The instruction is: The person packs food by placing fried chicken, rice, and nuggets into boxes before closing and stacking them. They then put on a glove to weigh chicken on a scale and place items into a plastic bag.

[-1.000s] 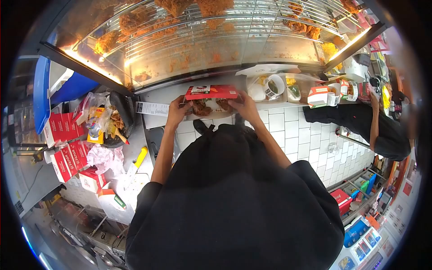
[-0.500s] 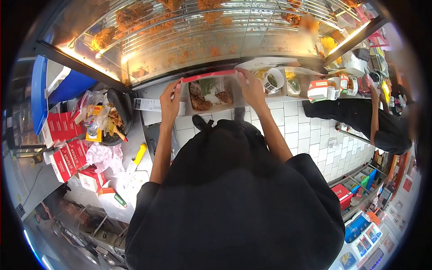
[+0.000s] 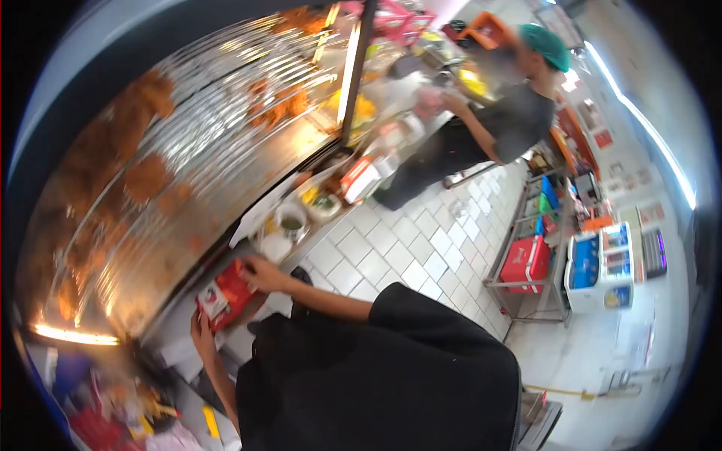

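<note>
- Left hand point(image 3: 201, 334) grips one end of a red box point(image 3: 228, 295); right hand point(image 3: 259, 273) holds the other.
- Box is at the worktop's point(image 3: 171, 319) near edge; an uneven grip could tip it floorward.
- Just beyond the right hand, a white cup point(image 3: 290, 218); a sideways swing might knock it.
- Glass cabinet point(image 3: 289, 154) limits forward reach.
- Tiled floor point(image 3: 376, 233) gives room rightward, towards a co-worker point(image 3: 519, 113).
</note>
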A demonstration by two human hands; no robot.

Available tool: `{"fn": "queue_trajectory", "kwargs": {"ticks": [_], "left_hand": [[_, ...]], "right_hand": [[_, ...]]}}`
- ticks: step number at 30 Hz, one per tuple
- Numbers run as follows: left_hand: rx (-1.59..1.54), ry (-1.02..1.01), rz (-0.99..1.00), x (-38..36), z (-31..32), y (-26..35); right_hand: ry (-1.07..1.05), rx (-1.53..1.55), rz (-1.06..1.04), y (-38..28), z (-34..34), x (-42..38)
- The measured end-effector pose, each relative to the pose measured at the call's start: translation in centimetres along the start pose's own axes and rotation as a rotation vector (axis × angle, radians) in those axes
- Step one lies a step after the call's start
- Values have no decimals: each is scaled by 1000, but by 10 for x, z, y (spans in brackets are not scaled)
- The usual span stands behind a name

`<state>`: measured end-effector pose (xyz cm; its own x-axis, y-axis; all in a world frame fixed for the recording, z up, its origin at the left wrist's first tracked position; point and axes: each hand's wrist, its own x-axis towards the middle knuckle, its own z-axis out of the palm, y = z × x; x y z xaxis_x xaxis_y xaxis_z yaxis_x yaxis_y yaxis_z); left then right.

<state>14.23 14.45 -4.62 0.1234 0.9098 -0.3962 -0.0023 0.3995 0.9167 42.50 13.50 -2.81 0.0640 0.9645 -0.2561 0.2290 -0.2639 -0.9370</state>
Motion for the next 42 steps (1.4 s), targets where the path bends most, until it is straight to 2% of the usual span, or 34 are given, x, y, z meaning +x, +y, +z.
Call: {"fn": "queue_trajectory", "kwargs": {"ticks": [3,5,9,16,22,24,25,27,28,30,31,33,35,36,37,38,39,40,41,42], "left_hand": [[31,-9,-9,-15,14,36],[-11,74,-183,-16,11,43],[-21,40,-219,-18,13,60],[79,50,-187,-11,5,45],[-26,75,-250,-10,-1,38],[-222,-9,-184,-8,-12,23],[-222,-7,-181,-10,-14,23],[0,-114,-119,-24,-5,42],[2,-112,-117,-24,-8,40],[125,-259,-29,-26,-12,36],[124,-258,-31,-25,-10,36],[174,-117,-94,-26,2,48],[276,-177,168,-3,-12,13],[338,-166,176,3,-22,-6],[358,-55,250,5,-26,-29],[226,-97,132,-1,-15,-6],[232,-14,134,1,-16,-17],[140,-21,117,-7,-10,-3],[281,-9,249,-2,-10,-4],[163,-20,92,-13,3,26]], "right_hand": [[14,-57,74,-37,-18,-6],[30,-7,187,-49,-23,-9],[20,28,205,-41,-25,2],[19,-68,146,-48,-27,-10],[-41,-27,255,-54,-34,-7],[-82,261,275,-30,-31,-1],[-84,262,273,-25,-31,-4],[-116,299,158,-31,-39,-16],[-119,301,156,-20,-36,-15],[-89,91,-102,2,-30,-17],[-91,91,-100,6,-28,-16],[-36,-122,-120,3,-20,-20],[79,-287,-152,-5,-12,-20],[145,-276,-231,-8,-9,-23],[143,-336,-155,-22,-13,-28],[173,-372,-219,8,-6,-15],[35,-408,-83,-30,-18,-22],[86,-385,-88,-7,-12,-13],[115,-405,-34,-6,-14,-9],[136,-392,-171,-3,-19,-8]]}}
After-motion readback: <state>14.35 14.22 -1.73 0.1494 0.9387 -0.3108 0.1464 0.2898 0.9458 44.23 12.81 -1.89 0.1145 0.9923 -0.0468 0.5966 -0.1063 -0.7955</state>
